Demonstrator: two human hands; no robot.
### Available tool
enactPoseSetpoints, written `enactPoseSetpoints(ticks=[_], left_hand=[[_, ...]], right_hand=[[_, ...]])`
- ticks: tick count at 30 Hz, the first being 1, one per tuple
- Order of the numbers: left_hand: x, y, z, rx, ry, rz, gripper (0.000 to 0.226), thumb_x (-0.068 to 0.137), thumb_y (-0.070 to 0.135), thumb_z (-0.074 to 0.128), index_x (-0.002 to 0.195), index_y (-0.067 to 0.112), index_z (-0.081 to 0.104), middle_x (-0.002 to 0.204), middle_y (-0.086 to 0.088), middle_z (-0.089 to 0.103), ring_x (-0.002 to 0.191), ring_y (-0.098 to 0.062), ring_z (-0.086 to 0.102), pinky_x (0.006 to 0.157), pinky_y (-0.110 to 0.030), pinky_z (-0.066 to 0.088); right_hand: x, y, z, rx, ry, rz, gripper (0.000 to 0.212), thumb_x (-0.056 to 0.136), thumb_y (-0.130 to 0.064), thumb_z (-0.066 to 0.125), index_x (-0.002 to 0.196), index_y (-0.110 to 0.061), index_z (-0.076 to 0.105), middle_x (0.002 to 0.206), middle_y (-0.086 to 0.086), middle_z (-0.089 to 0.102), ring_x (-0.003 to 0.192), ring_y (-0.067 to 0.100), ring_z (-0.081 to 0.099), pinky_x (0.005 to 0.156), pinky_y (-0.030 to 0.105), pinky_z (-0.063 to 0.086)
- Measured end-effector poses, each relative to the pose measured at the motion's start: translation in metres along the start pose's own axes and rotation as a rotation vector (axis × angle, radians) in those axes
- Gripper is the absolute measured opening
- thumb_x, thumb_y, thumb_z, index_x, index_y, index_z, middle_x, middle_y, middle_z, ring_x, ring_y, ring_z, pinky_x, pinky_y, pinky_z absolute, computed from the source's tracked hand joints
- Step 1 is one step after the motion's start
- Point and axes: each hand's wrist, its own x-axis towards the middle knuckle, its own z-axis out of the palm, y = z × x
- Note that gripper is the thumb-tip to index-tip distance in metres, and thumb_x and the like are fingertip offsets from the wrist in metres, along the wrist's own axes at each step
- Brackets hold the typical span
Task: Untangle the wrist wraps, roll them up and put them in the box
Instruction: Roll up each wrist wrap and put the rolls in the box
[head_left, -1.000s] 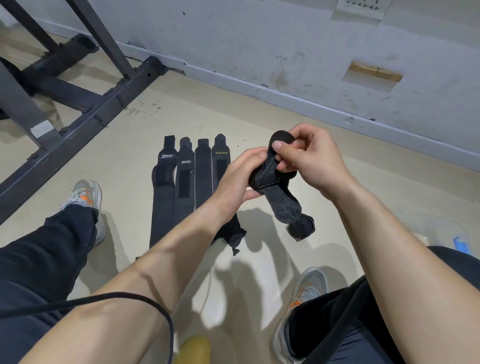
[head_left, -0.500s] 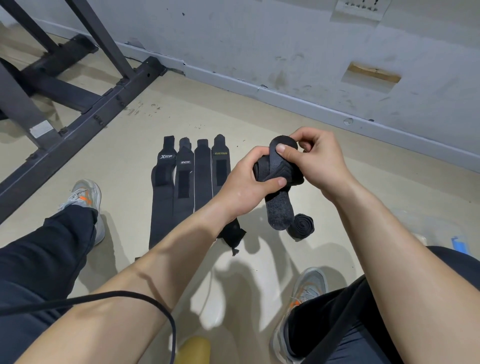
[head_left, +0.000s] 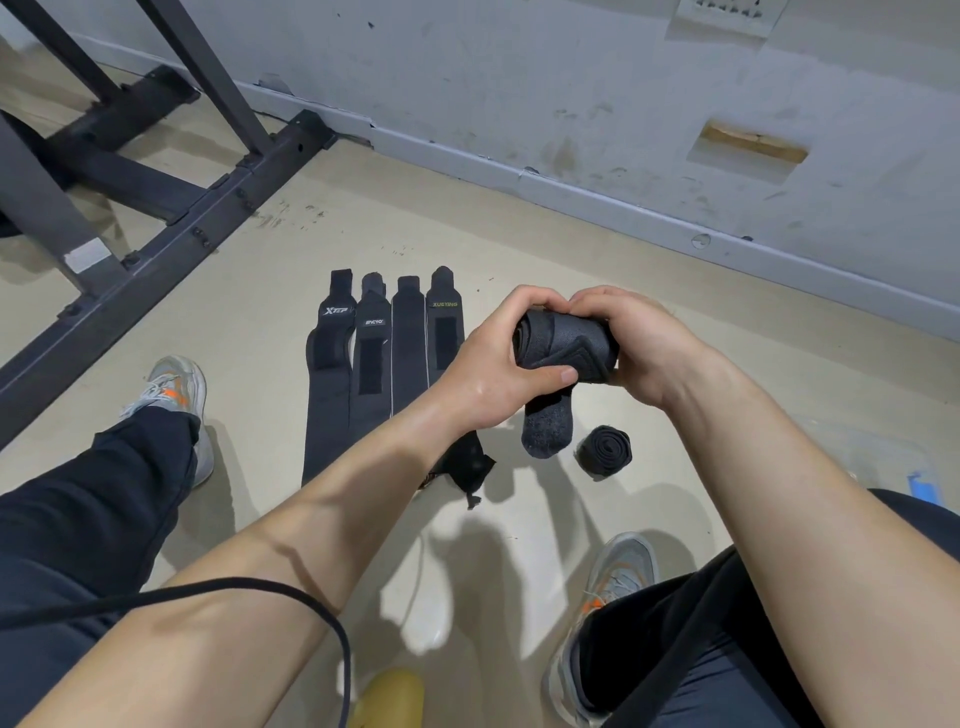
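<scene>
Both hands hold one black wrist wrap in the air above the floor, most of it wound into a thick roll. My left hand grips the roll's left end, thumb across its front. My right hand curls round its right end. A short grey tail of the wrap hangs below the roll. A finished black roll lies on the floor just under my hands. Several flat black wraps lie side by side to the left. The clear plastic box sits at the right edge, partly behind my right arm.
A black metal rack frame crosses the floor at the upper left. The grey wall and its skirting run behind. My legs and grey-orange shoes flank the work area. A black cable loops over my left forearm.
The loose tail has shortened as more wrap was wound onto the roll. Both hands have closed tighter round the roll and turned it sideways.
</scene>
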Motion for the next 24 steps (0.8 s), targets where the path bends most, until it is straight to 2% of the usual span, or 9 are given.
enactPoseSetpoints(ticks=[3,6,9,11,14,16,18,20,24], left_hand=[[0.002,-0.004,0.000,-0.010,0.009,-0.009,0.056,0.077,0.010,0.085,0.123,0.029,0.060,0.116,0.012,0.064,0.107,-0.011,0.066,0.103,-0.034,0.052],[0.005,-0.006,0.001,-0.095,0.073,-0.072,0.054,0.076,0.016,0.087,0.121,0.032,0.064,0.121,0.004,0.069,0.110,-0.017,0.069,0.097,-0.035,0.056],[0.012,-0.002,-0.005,-0.328,0.245,-0.258,0.046,0.087,0.014,0.082,0.127,0.023,0.061,0.123,-0.007,0.070,0.097,-0.016,0.071,0.073,-0.029,0.060],[0.018,-0.002,-0.015,-0.502,0.337,-0.372,0.041,0.091,0.015,0.078,0.127,0.014,0.060,0.124,-0.010,0.072,0.096,-0.019,0.075,0.077,-0.037,0.063],[0.023,-0.001,-0.027,-0.635,0.372,-0.435,0.038,0.093,0.018,0.075,0.127,0.006,0.062,0.117,-0.012,0.076,0.102,-0.024,0.076,0.092,-0.048,0.061],[0.024,0.001,-0.032,-0.699,0.375,-0.452,0.041,0.095,0.018,0.073,0.132,0.004,0.061,0.116,-0.012,0.076,0.105,-0.025,0.075,0.093,-0.045,0.061],[0.026,0.003,-0.037,-0.776,0.388,-0.453,0.049,0.094,0.016,0.075,0.137,0.003,0.057,0.119,-0.014,0.075,0.108,-0.026,0.075,0.092,-0.046,0.061],[0.027,0.004,-0.038,-0.773,0.383,-0.450,0.048,0.093,0.016,0.076,0.136,0.006,0.056,0.117,-0.012,0.076,0.106,-0.025,0.075,0.091,-0.045,0.062],[0.024,0.005,-0.025,-0.688,0.321,-0.445,0.026,0.095,0.013,0.073,0.116,0.019,0.058,0.114,-0.009,0.074,0.101,-0.026,0.075,0.093,-0.045,0.061]], right_hand=[[0.000,0.002,0.000,-0.021,0.014,0.037,0.011,0.085,-0.014,0.066,0.088,-0.024,0.070,0.088,0.000,0.069,0.083,0.022,0.063,0.081,0.041,0.053],[0.003,0.003,0.002,0.013,0.096,-0.019,0.009,0.093,-0.019,0.063,0.099,-0.021,0.069,0.086,0.000,0.066,0.079,0.020,0.061,0.072,0.033,0.049],[0.002,-0.005,0.001,0.032,0.172,-0.177,0.008,0.096,-0.020,0.057,0.096,-0.025,0.064,0.088,-0.006,0.061,0.079,0.012,0.055,0.073,0.029,0.043],[-0.003,-0.012,0.000,-0.076,0.182,-0.365,0.018,0.090,-0.010,0.057,0.090,-0.026,0.064,0.091,-0.009,0.061,0.080,0.003,0.055,0.073,0.022,0.042],[-0.017,-0.016,-0.001,-0.334,-0.125,-0.502,0.034,0.067,-0.010,0.051,0.090,-0.028,0.067,0.101,-0.007,0.063,0.089,0.000,0.057,0.070,0.013,0.044],[-0.022,-0.013,-0.002,-0.577,-0.332,-0.494,0.052,0.062,-0.011,0.048,0.103,-0.036,0.068,0.123,-0.005,0.056,0.114,0.006,0.051,0.082,0.015,0.045],[-0.019,-0.008,-0.003,-0.764,-0.391,-0.511,0.062,0.065,-0.011,0.052,0.116,-0.045,0.064,0.133,-0.005,0.046,0.130,0.012,0.042,0.099,0.022,0.039],[-0.014,-0.002,-0.002,-0.824,-0.279,-0.593,0.053,0.076,-0.007,0.063,0.113,-0.044,0.066,0.130,-0.007,0.047,0.130,0.018,0.040,0.103,0.024,0.033],[-0.004,-0.002,0.002,-0.727,-0.074,-0.738,0.029,0.085,-0.017,0.080,0.084,-0.043,0.067,0.107,-0.008,0.059,0.109,0.019,0.055,0.085,0.019,0.034]])
